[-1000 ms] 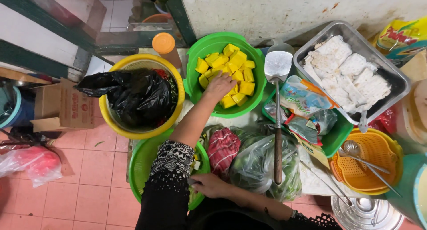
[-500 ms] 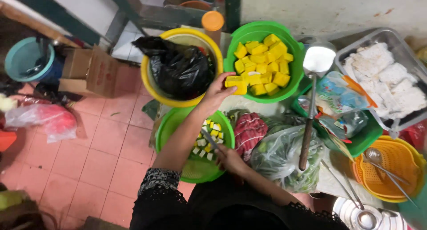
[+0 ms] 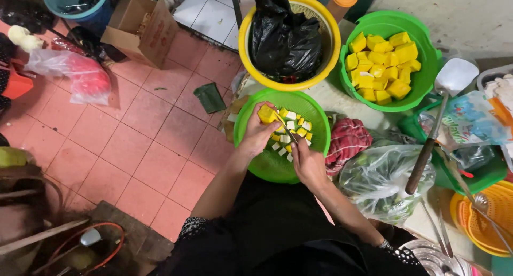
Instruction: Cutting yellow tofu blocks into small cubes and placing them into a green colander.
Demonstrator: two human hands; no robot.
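Over the green bowl (image 3: 267,166), the left hand (image 3: 257,130) grasps a yellow block (image 3: 266,114) in its fingers; the right hand (image 3: 308,162) grips a knife (image 3: 286,127) cutting it.

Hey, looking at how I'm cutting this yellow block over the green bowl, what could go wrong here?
1. The knife cuts a yellow tofu block held in the left hand, with no board beneath; a slip could nick those fingers.
2. The green bowl seems to overhang the table edge above the tiled floor; pressing down might tip it.
3. Cut cubes may bounce out onto the floor.
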